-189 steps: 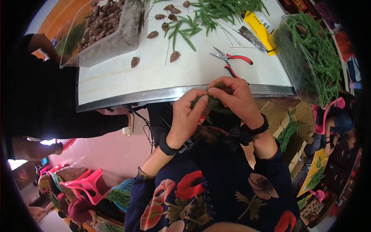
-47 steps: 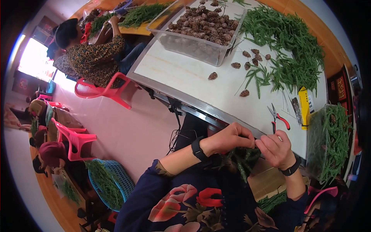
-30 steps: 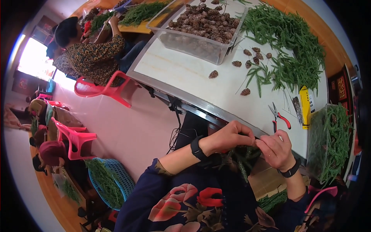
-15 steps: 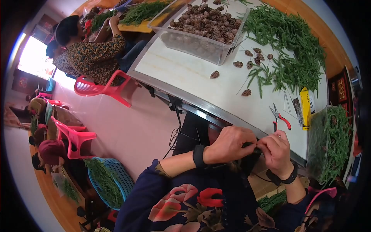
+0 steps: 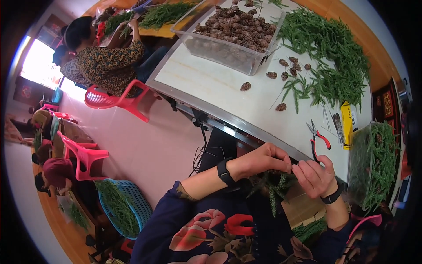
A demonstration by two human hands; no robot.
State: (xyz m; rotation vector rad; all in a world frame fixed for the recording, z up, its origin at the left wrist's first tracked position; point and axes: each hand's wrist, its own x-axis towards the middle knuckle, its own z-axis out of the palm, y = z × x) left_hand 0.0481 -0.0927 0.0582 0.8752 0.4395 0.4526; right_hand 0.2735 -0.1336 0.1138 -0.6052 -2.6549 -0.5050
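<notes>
My left hand (image 5: 267, 158) is closed above my lap at the table's near edge, its thumb and fingertips pinched together. A green artificial pine sprig (image 5: 274, 193) hangs below it, and its upper part is hidden under the fingers. Close beside those fingertips, my right hand (image 5: 313, 177) has its fingers curled; what it pinches, if anything, is too small to make out. Just beyond my right hand, pliers (image 5: 320, 141) with red and black handles lie on the white table (image 5: 198, 79), jaws apart.
A clear plastic bin of pine cones (image 5: 220, 55) stands at the back. Loose pine cones (image 5: 280, 107), wires and a heap of green sprigs (image 5: 329, 48) lie right of it. A yellow package (image 5: 347, 125) sits near a clear box of greenery (image 5: 371, 167). Other people work at the left.
The green sprig has come into view below my left hand. My right hand has turned and lowered slightly, and its wrist has shifted a little.
</notes>
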